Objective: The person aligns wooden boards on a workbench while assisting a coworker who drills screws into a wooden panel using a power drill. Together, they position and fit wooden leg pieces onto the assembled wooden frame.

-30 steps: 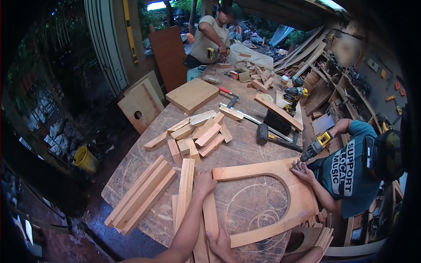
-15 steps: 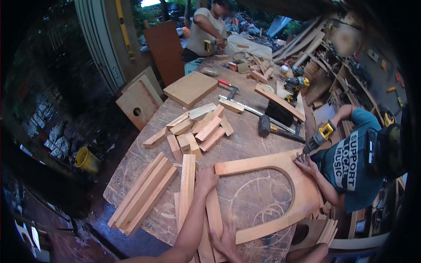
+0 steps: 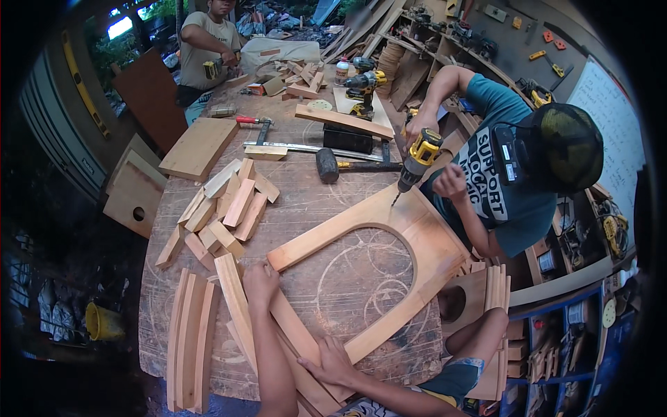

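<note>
**Head view: both hands pin the arched frame while a co-worker drills its crown**

Head view, lower centre: the left hand lies flat, fingers spread, pressing down where a curved wooden strip meets the left leg of the arched wooden frame. The right hand, also flat and open, bears on the straight plank at the frame's lower end. Neither grip is closed round anything; both push downward. The frame lies across the middle of the counter, its curve toward the right of the frame.

At centre right, a co-worker steers a yellow drill into the frame's top edge, their other hand just beside the bit.

To hold well, I judge the weight should go straight down through both palms, so the drill's push cannot slide or twist the frame. Fingers should stay flat and well apart from the bit. Loose wooden blocks are heaped at centre left; a mallet lies near the drill.
</note>
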